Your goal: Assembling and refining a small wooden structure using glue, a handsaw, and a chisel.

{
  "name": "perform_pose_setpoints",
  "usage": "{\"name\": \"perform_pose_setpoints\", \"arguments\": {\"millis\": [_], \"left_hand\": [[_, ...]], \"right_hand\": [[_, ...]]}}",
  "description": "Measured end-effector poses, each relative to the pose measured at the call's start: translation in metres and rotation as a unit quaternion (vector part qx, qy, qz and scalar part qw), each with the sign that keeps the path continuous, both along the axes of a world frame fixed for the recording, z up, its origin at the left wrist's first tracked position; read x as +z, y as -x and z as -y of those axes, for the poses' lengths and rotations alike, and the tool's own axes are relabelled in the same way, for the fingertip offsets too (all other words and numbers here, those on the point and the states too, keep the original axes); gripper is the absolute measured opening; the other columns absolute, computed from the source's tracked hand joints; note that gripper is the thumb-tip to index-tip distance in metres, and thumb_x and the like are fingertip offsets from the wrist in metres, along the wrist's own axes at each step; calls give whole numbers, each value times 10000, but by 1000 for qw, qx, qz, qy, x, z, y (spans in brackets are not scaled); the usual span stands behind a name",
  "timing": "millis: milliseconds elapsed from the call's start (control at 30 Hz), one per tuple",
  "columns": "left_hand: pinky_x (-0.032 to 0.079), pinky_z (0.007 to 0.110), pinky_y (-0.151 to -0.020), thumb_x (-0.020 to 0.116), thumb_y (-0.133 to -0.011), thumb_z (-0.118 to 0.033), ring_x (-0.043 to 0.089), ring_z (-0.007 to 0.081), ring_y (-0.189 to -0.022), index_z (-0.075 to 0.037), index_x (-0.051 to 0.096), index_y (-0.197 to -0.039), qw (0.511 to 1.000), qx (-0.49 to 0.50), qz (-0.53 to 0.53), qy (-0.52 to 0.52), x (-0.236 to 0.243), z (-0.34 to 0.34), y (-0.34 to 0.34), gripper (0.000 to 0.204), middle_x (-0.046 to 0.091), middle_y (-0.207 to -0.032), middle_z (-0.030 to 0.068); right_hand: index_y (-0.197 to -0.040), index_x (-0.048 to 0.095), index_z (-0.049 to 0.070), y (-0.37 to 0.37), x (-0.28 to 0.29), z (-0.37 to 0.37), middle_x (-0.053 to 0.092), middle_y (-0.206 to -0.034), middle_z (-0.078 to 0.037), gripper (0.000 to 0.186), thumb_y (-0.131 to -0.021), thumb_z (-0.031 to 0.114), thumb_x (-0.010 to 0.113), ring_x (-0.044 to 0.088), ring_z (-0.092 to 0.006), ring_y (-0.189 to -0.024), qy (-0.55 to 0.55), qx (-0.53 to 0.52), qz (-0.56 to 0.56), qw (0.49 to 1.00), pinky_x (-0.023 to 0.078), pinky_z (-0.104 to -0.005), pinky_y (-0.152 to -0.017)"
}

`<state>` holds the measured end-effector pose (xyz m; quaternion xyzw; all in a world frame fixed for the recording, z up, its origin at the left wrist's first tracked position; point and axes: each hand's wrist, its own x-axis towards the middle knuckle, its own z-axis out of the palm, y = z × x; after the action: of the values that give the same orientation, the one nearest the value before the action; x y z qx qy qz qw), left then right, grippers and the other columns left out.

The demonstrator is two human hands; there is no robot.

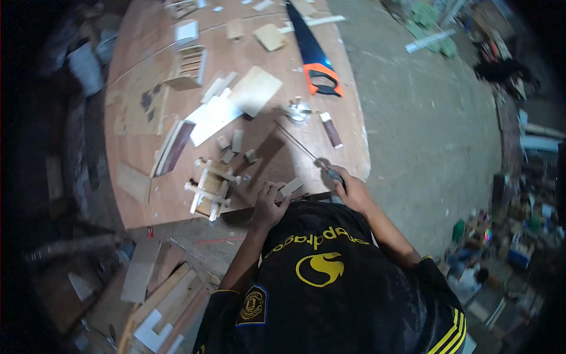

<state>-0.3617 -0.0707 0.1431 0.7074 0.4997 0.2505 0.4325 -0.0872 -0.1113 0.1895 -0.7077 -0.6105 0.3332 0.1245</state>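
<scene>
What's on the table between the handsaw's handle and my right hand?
In the head view, a dark red-brown strip with a pale end lies on the table between the handsaw and the right hand.

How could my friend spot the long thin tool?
Find the big wooden table, then the right hand at its near edge. That hand holds the long thin tool by its handle, its straight rod slanting up and left. It is far slimmer than the saw beyond it, which has a broad blade and orange handle.
</scene>
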Motion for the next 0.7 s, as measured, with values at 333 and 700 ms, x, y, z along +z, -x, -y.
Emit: {"name": "perform_pose_setpoints", "arguments": {"millis": [333,700], "left_hand": [[450,447,-899,736,-793,-234,568,328,-1008,-93,629,-1105,974,-212,-24,-74,-52,-19,-160,359,578,-1029,118],[381,482,-955,739,-784,-239,513,331,-1083,-97,642,-1120,963,-140,-100,-208,-115,-15,-304,377,579,-1071,112]], "right_hand": [[-1461,446,125,-65,38,136,654,-886,-151,509,-958,67,493,606,-224,-754,-50,-397,-119,908,478,-307,-743],[-1526,307,157,-170,-21,92,650,-863,-281,635,-916,97,475,632,-457,-801,20,-157,-12,987,480,-552,-706]]}}
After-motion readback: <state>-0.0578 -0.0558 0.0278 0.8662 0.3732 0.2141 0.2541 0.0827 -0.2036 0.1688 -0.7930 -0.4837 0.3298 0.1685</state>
